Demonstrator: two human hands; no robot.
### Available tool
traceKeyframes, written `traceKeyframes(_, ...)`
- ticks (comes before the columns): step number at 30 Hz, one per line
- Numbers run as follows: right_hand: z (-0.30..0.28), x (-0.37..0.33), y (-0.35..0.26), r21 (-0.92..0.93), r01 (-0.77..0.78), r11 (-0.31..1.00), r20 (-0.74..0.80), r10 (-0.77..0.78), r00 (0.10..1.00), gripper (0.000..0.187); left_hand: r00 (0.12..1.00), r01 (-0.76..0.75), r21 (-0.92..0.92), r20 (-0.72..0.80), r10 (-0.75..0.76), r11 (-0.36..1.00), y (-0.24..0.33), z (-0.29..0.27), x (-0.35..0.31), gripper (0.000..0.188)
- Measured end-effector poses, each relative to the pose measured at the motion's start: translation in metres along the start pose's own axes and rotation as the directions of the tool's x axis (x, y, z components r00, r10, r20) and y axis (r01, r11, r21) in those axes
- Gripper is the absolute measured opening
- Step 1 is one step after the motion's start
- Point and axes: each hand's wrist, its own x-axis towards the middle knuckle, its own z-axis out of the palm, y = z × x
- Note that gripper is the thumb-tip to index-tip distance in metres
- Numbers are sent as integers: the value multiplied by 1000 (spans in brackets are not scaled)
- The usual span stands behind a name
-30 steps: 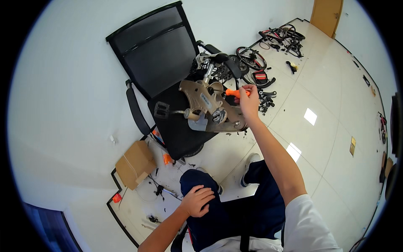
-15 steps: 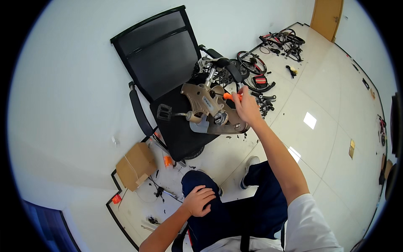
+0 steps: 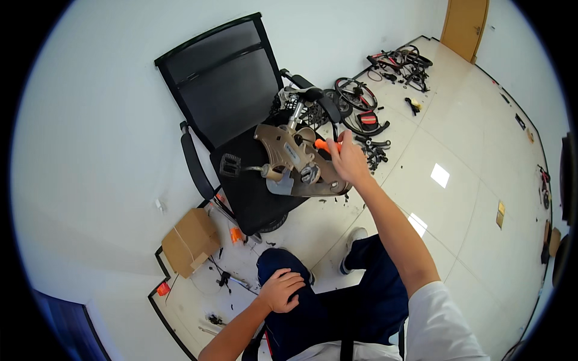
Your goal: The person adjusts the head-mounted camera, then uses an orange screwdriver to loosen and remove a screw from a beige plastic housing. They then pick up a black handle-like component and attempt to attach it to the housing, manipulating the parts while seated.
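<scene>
My right hand [image 3: 349, 161] is closed around the orange handle of a screwdriver [image 3: 326, 145]. The tool points left at a tan bicycle frame [image 3: 280, 149], its tip hidden among the frame's parts. That frame lies on the black seat of an office chair [image 3: 241, 195], with a silver post sticking up at its far end and a black pedal [image 3: 230, 165] on a crank at its left. My left hand [image 3: 282, 290] rests on my left knee, fingers spread over the dark trousers and holding nothing.
A cardboard box [image 3: 191, 242] sits on the floor at left, near an orange object [image 3: 236, 234]. Beyond the chair's right armrest [image 3: 328, 107] lie a wheel [image 3: 356, 94], loose bicycle parts [image 3: 374, 150] and a heap of more parts [image 3: 400, 63] along the wall.
The whole view has shifted a little, so the chair and frame appear slightly lower and further left. My right hand stays on the screwdriver, and my left hand remains on the knee.
</scene>
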Motion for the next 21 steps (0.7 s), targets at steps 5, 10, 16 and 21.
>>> traceKeyframes(5,-4,4,15,142,30,989,-23,-27,999,47,999,-44,8,33,43,999,7,-1,4,44)
traceKeyframes(10,7,8,15,292,-86,953,-125,127,984,41,999,-44,-15,31,45,999,9,0,5,46)
traceKeyframes(16,21,-14,-2,88,38,995,-215,-18,977,33,998,-37,13,50,37,999,-2,1,-7,46)
traceKeyframes(21,26,-7,3,189,64,980,-299,-5,954,31,996,-52,-13,67,53,999,-5,-5,-15,45)
